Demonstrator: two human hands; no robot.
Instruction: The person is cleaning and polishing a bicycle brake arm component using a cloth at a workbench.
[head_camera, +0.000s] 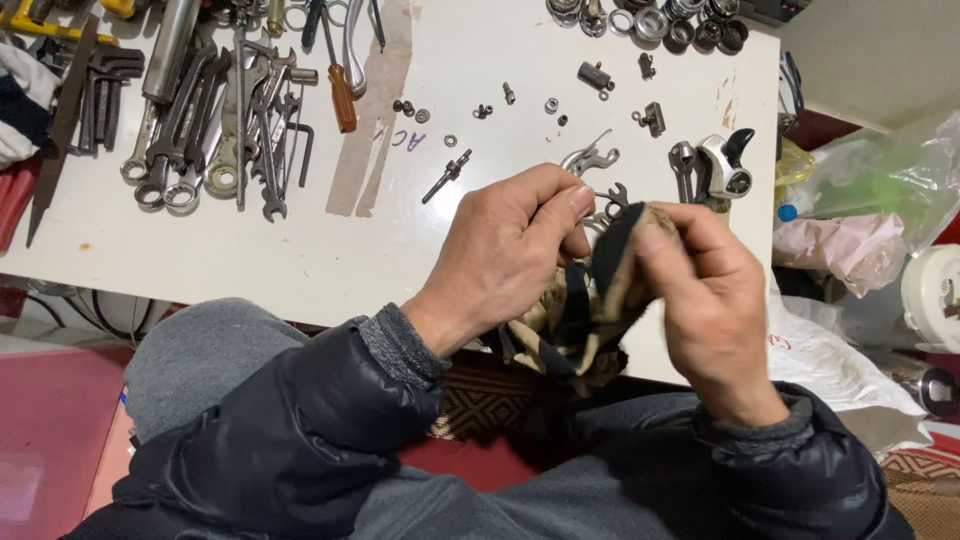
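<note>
Both hands clamped: left hand (510, 250) pinching a small metal part (607, 203), right hand (705, 300) gripping the grimy rag (580, 320) around it, above the worktop (330, 250). Best rubbed firmly, part pinched tight.

Bright even overhead light, soft shadows, sharp focus, slight edge distortion.

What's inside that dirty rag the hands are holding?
Both hands, left and right, pinch the stained beige-and-black cloth rag. A small metal part pokes out above it; whatever else the folds wrap is hidden.
</note>
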